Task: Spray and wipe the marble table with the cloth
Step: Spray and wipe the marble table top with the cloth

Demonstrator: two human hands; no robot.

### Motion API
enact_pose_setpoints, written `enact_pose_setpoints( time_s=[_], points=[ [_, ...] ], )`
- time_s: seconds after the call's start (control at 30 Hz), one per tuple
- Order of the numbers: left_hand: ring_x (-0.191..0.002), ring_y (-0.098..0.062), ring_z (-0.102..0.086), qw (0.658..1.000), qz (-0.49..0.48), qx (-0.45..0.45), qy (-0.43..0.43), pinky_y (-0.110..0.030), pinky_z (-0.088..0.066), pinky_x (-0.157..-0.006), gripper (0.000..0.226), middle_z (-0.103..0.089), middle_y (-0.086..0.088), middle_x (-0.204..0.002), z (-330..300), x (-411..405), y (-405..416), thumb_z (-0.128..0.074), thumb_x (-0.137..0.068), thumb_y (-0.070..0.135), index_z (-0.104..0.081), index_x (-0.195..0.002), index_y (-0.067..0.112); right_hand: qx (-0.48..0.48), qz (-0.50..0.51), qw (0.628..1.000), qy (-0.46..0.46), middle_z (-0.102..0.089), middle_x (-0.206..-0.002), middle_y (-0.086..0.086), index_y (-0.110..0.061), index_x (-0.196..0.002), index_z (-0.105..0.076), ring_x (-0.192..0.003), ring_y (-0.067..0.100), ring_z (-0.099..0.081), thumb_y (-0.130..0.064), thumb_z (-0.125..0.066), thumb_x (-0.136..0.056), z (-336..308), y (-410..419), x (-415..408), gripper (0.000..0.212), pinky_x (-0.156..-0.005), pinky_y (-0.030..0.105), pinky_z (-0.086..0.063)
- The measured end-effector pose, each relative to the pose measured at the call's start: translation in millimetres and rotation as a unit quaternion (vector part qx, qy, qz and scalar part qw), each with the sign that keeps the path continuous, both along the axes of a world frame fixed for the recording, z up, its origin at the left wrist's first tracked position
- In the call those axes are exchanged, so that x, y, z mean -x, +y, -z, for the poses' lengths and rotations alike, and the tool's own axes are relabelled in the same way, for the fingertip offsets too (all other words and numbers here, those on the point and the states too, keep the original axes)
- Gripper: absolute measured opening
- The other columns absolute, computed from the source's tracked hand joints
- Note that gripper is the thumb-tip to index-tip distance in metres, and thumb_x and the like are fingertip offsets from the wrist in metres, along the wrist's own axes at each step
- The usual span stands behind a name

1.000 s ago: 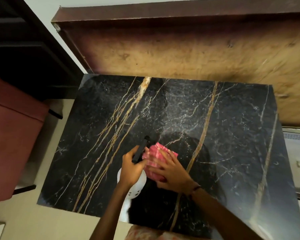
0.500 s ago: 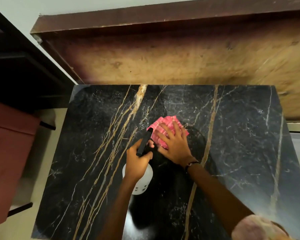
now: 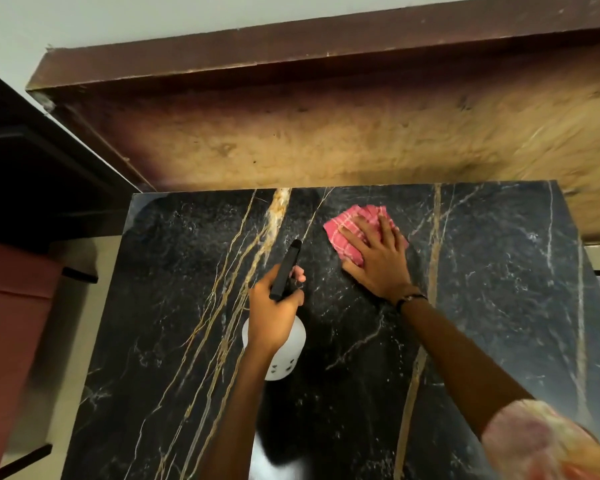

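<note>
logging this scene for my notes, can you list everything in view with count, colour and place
marble table: one, black with gold and white veins, centre of view
cloth: one, pink checked, far part of the table, under the right hand
spray bottle: one, white body with black head, over the table's middle, in the left hand
wooden panel: one, brown, beyond the table's far edge
red-brown box: one, left of the table
left hand: one, fingers wrapped round the bottle's neck
right hand: one, flat on the cloth, dark band at the wrist

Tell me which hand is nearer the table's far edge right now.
Right. The right hand presses the pink cloth just short of the marble table's far edge; the left hand, gripping the spray bottle, sits nearer the table's middle.
</note>
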State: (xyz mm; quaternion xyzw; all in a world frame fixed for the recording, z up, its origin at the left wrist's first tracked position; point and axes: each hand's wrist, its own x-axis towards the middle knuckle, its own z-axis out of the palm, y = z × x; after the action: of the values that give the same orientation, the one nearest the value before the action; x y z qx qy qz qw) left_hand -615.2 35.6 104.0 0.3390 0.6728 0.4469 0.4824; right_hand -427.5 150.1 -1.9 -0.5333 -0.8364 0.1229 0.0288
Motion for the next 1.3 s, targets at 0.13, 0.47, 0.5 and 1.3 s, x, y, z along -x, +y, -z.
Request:
enact_pose_setpoints(
  time_s=[0.13, 0.47, 0.5, 1.3],
  points=[
    [-0.042, -0.008, -0.041, 1.0, 0.007, -0.002, 0.013, -0.025, -0.033, -0.049, 0.022, -0.056, -0.002, -0.063, 1, 5, 13, -0.056, -0.067, -0.003, -0.065, -0.084, 0.009, -0.038, -0.054, 0.998, 0.007, -0.04, -0.15, 0.006, -0.032, -0.139, -0.045, -0.14, 0.044, -0.023, -0.064, -0.037, -0.083, 5, -3, 51, 0.065, -0.106, 0.067, -0.025],
    [-0.043, -0.009, -0.037, 1.0, 0.02, -0.021, -0.007, -0.028, -0.031, -0.049, 0.037, -0.063, -0.01, -0.078, 1, 12, 44, -0.052, -0.073, -0.017, -0.064, -0.08, 0.017, -0.059, -0.022, 0.998, 0.006, -0.025, -0.156, -0.001, -0.038, -0.146, -0.026, -0.146, 0.036, -0.009, -0.068, -0.033, -0.084, 9, 10, -38, 0.07, -0.112, 0.061, -0.018],
    [-0.042, -0.007, -0.037, 0.999, 0.022, -0.025, -0.01, -0.026, -0.031, -0.048, 0.035, -0.062, -0.008, -0.076, 1, 12, 45, -0.051, -0.074, -0.018, -0.064, -0.081, 0.015, -0.051, 0.011, 0.999, 0.004, -0.028, -0.156, 0.0, -0.037, -0.146, -0.031, -0.145, 0.038, -0.011, -0.069, -0.032, -0.083, 8, 25, -27, 0.07, -0.111, 0.063, -0.019],
    [-0.065, -0.01, -0.057, 0.997, 0.062, -0.021, 0.048, -0.021, -0.045, -0.056, 0.033, -0.067, -0.003, -0.085, 2, -12, 56, -0.055, -0.073, -0.017, -0.067, -0.088, 0.011, -0.028, 0.106, 0.994, -0.005, -0.033, -0.154, 0.004, -0.033, -0.143, -0.038, -0.14, 0.048, -0.019, -0.069, -0.031, -0.078, 2, 84, -31, 0.075, -0.108, 0.065, -0.016]
  ],
)
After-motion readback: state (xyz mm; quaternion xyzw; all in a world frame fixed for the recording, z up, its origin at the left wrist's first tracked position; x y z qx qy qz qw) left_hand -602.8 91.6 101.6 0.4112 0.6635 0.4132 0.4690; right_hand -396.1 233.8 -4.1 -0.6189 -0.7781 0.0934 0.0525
